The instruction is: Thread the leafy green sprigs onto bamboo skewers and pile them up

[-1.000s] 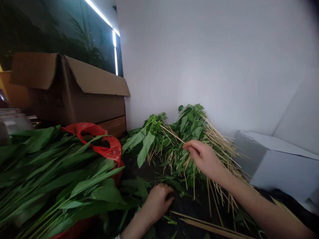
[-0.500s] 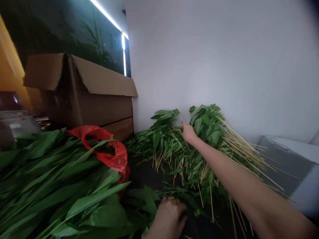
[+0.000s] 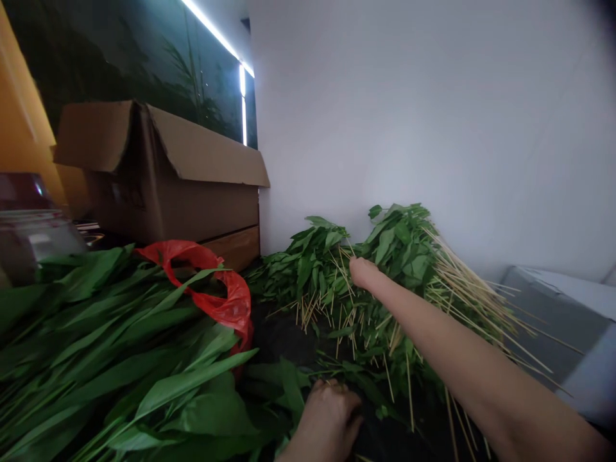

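My right hand (image 3: 364, 273) reaches far forward, its fingers closed at the end of a thin pale stick (image 3: 350, 245) that has green leaves (image 3: 327, 231) at its top. Around it lies a pile of leafy bundles on pale sticks (image 3: 308, 273). To its right, a taller leafy bundle (image 3: 409, 250) leans by the wall with long sticks pointing right. Nearer me, my left hand (image 3: 330, 414) rests low over the dark surface, fingers curled under. Loose green leaves (image 3: 291, 385) lie beside it, and what it grips, if anything, is hidden.
At left, long broad leaves (image 3: 158, 366) spread out in a big heap against a red plastic bag (image 3: 216, 298). Behind stands an open cardboard box (image 3: 206, 205). A jar (image 3: 41, 237) is at far left, a grey box (image 3: 553, 321) at right, and a white wall (image 3: 409, 115) behind.
My right hand has come down and slightly back toward me, and the leafy stick has sunk onto the pile. My left hand has stayed in place. The view has shifted slightly.
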### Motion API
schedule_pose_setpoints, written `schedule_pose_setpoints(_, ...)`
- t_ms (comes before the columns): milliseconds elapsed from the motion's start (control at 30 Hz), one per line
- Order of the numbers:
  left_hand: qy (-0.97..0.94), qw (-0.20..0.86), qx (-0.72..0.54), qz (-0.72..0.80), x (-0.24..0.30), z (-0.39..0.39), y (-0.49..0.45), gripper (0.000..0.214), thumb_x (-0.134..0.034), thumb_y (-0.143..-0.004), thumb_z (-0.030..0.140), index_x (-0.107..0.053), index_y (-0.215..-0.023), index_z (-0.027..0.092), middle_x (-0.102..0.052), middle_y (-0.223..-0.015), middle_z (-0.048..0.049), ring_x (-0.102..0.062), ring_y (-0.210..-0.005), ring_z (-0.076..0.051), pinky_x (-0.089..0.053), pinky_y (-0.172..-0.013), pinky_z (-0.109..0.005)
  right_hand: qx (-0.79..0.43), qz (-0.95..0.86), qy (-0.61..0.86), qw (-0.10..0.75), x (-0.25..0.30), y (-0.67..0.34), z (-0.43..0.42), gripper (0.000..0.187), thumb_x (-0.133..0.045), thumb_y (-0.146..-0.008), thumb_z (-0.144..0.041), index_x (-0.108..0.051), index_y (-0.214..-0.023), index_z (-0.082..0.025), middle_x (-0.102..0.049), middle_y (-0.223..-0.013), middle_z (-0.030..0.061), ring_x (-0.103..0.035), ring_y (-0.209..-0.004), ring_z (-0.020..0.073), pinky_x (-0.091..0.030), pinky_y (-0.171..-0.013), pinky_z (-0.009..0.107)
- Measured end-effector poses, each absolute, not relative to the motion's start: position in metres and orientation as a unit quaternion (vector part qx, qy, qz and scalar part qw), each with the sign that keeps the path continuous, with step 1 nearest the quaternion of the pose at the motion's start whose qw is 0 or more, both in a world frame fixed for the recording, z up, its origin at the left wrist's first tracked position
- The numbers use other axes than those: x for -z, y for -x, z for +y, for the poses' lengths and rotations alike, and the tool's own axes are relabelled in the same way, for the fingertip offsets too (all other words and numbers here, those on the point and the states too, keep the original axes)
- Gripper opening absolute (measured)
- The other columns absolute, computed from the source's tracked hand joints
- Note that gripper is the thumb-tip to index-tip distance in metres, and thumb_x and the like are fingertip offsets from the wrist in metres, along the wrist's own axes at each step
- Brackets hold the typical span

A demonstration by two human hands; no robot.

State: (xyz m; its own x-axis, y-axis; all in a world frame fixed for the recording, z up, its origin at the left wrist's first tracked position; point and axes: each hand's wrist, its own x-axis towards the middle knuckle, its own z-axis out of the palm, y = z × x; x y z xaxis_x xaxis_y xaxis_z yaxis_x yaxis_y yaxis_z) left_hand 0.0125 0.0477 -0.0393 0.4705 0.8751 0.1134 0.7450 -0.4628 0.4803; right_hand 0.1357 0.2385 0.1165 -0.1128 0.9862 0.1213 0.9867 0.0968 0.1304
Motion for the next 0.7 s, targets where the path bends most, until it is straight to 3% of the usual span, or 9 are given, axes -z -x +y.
schedule_pose_setpoints(367,-0.843,0.167,-0.214,0.465,0.027,0.049,-0.006,0.018,-0.055,-0.086,0.019,-0.072,-0.094,0.021,-0.072,-0.091,-0.0069,-0.063,-0.092,-0.022,-0.043,-0.085,-0.031,0.170,-0.799,0.574,0.056,-0.169,-0.139,0.167,0.033,-0.058,-0.092,-0.035,-0.057,-0.119,-0.016,-0.060,-0.119,0.0085,-0.061,-0.100,0.0210,-0.052,-0.084,0.041)
schedule_pose_setpoints(467,-0.838,0.154,-0.223,0.473,0.025,0.052,-0.004,0.022,-0.053,-0.088,0.020,-0.072,-0.099,0.021,-0.072,-0.095,-0.0079,-0.063,-0.094,-0.023,-0.043,-0.084,-0.031,0.198,-0.812,0.541,0.094,-0.177,-0.155,0.126,0.027,-0.041,-0.099,-0.024,-0.064,-0.107,-0.012,-0.064,-0.107,0.0120,-0.061,-0.100,0.0230,-0.048,-0.081,0.034)
schedule_pose_setpoints(567,-0.820,0.137,-0.240,0.500,0.021,0.057,0.000,0.024,-0.052,-0.087,0.020,-0.071,-0.102,0.021,-0.072,-0.101,-0.0077,-0.064,-0.097,-0.024,-0.044,-0.085,-0.032,0.217,-0.819,0.515,0.129,-0.165,-0.178,0.070,0.031,-0.035,-0.100,-0.021,-0.061,-0.116,-0.016,-0.064,-0.107,0.0085,-0.061,-0.095,0.0203,-0.045,-0.076,0.031)
schedule_pose_setpoints(700,-0.793,0.163,-0.273,0.520,0.015,0.066,0.012,0.021,-0.054,-0.086,0.021,-0.072,-0.096,0.021,-0.074,-0.096,-0.0052,-0.066,-0.089,-0.021,-0.044,-0.079,-0.028,0.172,-0.856,0.439,0.210,-0.109,-0.210,0.000,0.026,-0.041,-0.095,-0.016,-0.064,-0.108,-0.017,-0.066,-0.094,0.0061,-0.060,-0.082,0.0167,-0.044,-0.070,0.028)
